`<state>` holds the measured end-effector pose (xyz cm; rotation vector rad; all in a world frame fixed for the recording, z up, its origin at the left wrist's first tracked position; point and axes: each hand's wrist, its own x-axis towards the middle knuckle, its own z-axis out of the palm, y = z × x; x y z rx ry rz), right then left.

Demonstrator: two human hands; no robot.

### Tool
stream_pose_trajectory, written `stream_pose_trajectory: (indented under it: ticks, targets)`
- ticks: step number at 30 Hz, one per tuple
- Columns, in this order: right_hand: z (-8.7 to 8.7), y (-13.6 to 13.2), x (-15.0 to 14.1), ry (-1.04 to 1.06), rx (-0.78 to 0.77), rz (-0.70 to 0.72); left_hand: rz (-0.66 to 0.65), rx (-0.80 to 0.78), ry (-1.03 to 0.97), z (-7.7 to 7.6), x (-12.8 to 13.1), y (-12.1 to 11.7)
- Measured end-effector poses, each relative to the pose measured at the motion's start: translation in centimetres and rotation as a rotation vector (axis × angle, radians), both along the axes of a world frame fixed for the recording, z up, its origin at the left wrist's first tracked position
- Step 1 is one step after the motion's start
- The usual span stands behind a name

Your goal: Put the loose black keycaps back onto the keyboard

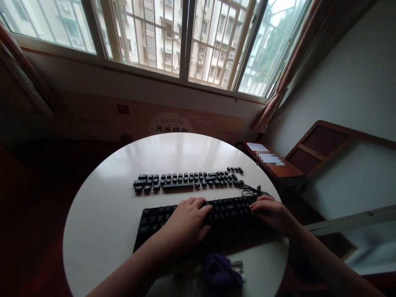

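Note:
A black keyboard (154, 222) lies on a round white table (105, 214). My left hand (185, 225) rests flat on the middle of the keyboard, fingers stretched out over the keys. My right hand (272, 212) lies on the keyboard's right end, fingers extended toward the keys. Beyond the keyboard, several loose black keycaps (185, 180) are laid out in rows on the table. A black cable (255, 190) curls at the keyboard's far right corner.
A purple object with a small metal tool (221, 272) sits at the table's near edge. A window with bars (173, 37) fills the wall behind. A wooden piece of furniture (278, 165) stands at the right, beside the table.

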<state>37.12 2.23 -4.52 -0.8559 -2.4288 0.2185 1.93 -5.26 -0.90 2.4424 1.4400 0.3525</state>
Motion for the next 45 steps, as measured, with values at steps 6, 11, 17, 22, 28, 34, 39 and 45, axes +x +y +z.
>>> stream_pose_trajectory:
  ticks: [6, 11, 17, 22, 28, 34, 39, 45]
  targets:
    - [-0.4, -1.1, -0.5, -0.002, 0.144, -0.046, -0.005, -0.009, 0.004, 0.0, -0.1, -0.1]
    - [-2.3, -3.0, -1.1, 0.052, 0.248, -0.226, -0.005, 0.003, 0.011, 0.0, -0.2, -0.2]
    - [-3.5, -4.9, -2.9, 0.048, 0.321, -0.334, -0.013, 0.003, 0.018, 0.0, -0.2, -0.2]
    - [-3.3, -5.4, -4.0, 0.057, 0.290, -0.313, -0.008, 0.020, 0.009, 0.1, -0.2, -0.1]
    - [-2.7, -5.7, -4.4, 0.060, 0.260, -0.253, -0.019, 0.012, 0.019, 0.4, -0.2, -0.2]
    - [-2.4, -5.9, -4.7, 0.025, 0.273, -0.185, -0.016, 0.021, 0.032, 0.3, -0.3, -0.2]
    - [-2.2, -5.8, -5.3, 0.021, 0.265, -0.125, -0.022, 0.017, 0.040, 0.4, -0.3, -0.2]
    - [-2.0, -5.7, -5.9, 0.023, 0.253, -0.137, -0.021, 0.006, 0.023, 0.5, -0.4, -0.4]
